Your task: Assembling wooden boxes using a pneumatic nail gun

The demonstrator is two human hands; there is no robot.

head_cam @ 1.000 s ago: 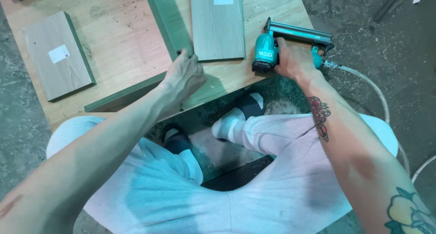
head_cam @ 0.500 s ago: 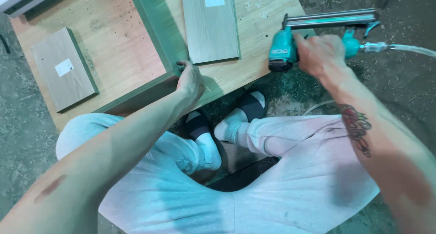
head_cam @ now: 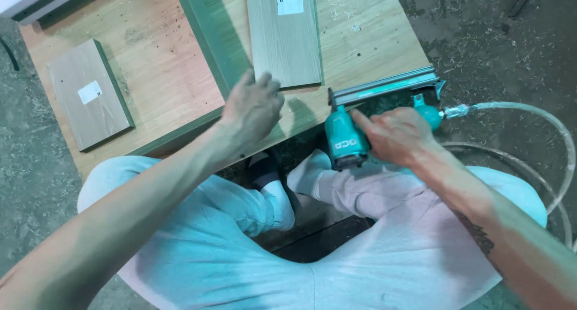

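Wooden board [head_cam: 150, 63], two panels [head_cam: 283, 33], one nailer [head_cam: 360, 120].

A seated person's right hand [head_cam: 393, 135] grips a teal nail gun [head_cam: 360, 126] at centre frame; the left hand [head_cam: 252, 108] rests on a green-edged panel [head_cam: 210, 42].

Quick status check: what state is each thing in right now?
Nail gun: gripped by right hand, off the board, hose attached.
Air hose: looped on the floor.
Left hand: open, over the green frame.
Long panel: lying flat.
Small panel: lying flat, untouched.
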